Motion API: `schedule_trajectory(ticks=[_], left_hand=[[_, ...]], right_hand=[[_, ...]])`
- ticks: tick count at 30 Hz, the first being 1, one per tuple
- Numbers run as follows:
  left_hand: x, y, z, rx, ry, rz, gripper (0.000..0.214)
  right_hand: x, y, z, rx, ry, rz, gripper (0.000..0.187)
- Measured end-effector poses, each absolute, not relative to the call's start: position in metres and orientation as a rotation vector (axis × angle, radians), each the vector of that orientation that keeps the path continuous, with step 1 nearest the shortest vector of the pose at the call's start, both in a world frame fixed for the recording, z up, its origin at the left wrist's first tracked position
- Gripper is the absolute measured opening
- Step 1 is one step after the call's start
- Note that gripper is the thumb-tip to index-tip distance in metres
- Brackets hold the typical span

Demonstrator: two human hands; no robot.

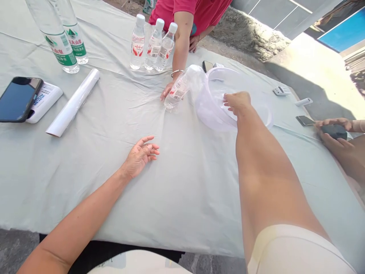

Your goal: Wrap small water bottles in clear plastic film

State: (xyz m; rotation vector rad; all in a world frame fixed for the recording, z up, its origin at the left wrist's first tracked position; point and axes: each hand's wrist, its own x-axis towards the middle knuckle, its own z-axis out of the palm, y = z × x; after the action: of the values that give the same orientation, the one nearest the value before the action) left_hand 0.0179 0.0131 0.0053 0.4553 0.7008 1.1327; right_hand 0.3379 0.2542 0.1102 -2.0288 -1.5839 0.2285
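My right hand [237,102] reaches out and grips the near rim of a clear plastic basin [256,102], which is tipped up on the table. My left hand [141,154] lies on the grey cloth [182,179], palm up, with fingers loosely apart and nothing in it. A small water bottle [178,91] leans tilted against the basin's left side. A hand [166,91] of the person in red across the table rests beside that bottle.
Three small bottles [154,45] stand at the back, two large green-label bottles [64,42] at the far left. A white roll [73,102] and a phone on a box [19,98] lie left. Another person's hand holds a dark phone [334,131] at the right.
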Motion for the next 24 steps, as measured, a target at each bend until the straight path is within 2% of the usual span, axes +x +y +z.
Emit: schedule_trajectory(ticks=[2, 5, 8, 10, 13, 18, 24], left_hand=[[0.018, 0.013, 0.005, 0.458, 0.697, 1.134, 0.043], [0.018, 0.011, 0.007, 0.458, 0.694, 1.136, 0.043], [0.017, 0.011, 0.008, 0.462, 0.687, 1.140, 0.042], [0.017, 0.010, 0.008, 0.466, 0.682, 1.139, 0.042], [0.017, 0.010, 0.006, 0.484, 0.673, 1.131, 0.042], [0.018, 0.006, 0.001, 0.608, 0.645, 1.108, 0.048], [0.020, 0.000, 0.004, 0.868, 0.740, 1.131, 0.036]], right_hand=[[0.341, 0.246, 0.113, -2.048, -1.338, 0.343, 0.028], [0.344, 0.231, 0.120, -1.901, -1.006, 0.501, 0.010], [0.339, 0.212, 0.128, -1.762, -0.921, 0.468, 0.029], [0.328, 0.191, 0.127, -1.554, -0.983, 0.491, 0.029], [0.294, 0.139, 0.108, -1.249, -1.214, 0.736, 0.029], [0.217, 0.036, 0.044, -1.121, -1.445, 1.222, 0.042], [0.188, -0.013, 0.009, -1.167, -1.381, 1.248, 0.043]])
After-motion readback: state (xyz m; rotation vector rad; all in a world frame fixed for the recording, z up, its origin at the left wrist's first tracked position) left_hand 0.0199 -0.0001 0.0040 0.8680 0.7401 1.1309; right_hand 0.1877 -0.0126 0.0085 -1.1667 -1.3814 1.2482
